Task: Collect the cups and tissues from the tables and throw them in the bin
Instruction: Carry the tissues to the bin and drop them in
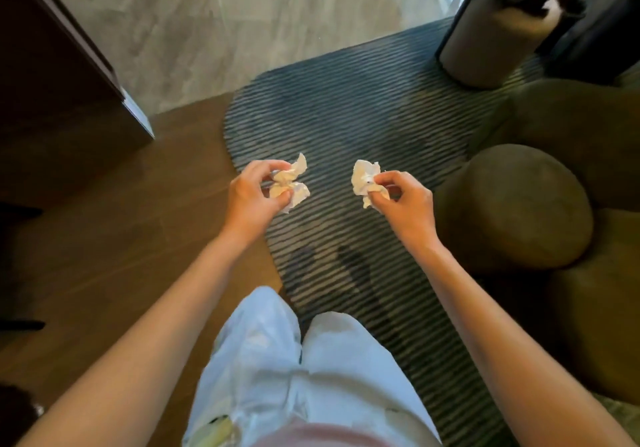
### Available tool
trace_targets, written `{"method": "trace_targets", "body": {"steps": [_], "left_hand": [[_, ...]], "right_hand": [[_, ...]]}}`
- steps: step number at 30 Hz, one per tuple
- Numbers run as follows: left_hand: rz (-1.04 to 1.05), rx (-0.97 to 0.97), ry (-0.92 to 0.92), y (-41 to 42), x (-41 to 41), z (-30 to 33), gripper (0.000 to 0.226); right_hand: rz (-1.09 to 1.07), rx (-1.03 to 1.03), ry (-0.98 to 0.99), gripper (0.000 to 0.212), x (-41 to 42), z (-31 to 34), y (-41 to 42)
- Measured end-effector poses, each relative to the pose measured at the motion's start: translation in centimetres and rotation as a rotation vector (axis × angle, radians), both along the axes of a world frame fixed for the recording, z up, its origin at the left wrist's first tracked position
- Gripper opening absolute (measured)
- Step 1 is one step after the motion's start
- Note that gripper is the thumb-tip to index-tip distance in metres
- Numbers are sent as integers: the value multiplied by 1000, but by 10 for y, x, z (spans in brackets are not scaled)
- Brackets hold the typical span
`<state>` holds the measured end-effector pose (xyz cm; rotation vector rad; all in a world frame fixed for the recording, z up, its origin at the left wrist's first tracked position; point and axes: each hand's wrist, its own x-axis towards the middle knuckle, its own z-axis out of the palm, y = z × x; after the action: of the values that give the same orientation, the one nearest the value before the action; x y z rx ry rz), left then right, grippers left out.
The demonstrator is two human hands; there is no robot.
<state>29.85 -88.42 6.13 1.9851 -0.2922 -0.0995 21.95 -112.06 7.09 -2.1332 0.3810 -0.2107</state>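
Both arms out in front, each hand pinching a crumpled tissue.

The left hand (pixel 251 192) is held with its back up and to the left, fingers and thumb curled in and nipping the left tissue (pixel 290 183), which sticks out just to the right of the fingertips. The right hand (pixel 403 200) mirrors it, knuckles up, thumb and fingers closed on the right tissue (pixel 363 180), which juts out just left of its fingertips. Both forearms are bare and reach forward from the body, wrists roughly level, the two hands apart with a gap between them.
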Motion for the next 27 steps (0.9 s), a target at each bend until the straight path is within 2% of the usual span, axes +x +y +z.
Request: {"method": "trace_targets", "body": {"steps": [5, 13, 15, 18, 27], "left_hand": [[-20, -22, 7, -27, 128, -7, 40], [-103, -57, 89, -55, 365, 1, 39], [-153, -57, 61, -66, 417, 7, 36], [-193, -9, 4, -86, 484, 6, 34], [-195, 1, 79, -179, 666, -11, 38]], "right_hand": [[-27, 16, -23, 17, 123, -10, -19], [-216, 36, -15, 18, 330, -4, -43], [-254, 27, -28, 19, 373, 0, -49], [-299, 6, -18, 20, 428, -3, -62], [-331, -41, 2, 22, 610, -32, -153]]}}
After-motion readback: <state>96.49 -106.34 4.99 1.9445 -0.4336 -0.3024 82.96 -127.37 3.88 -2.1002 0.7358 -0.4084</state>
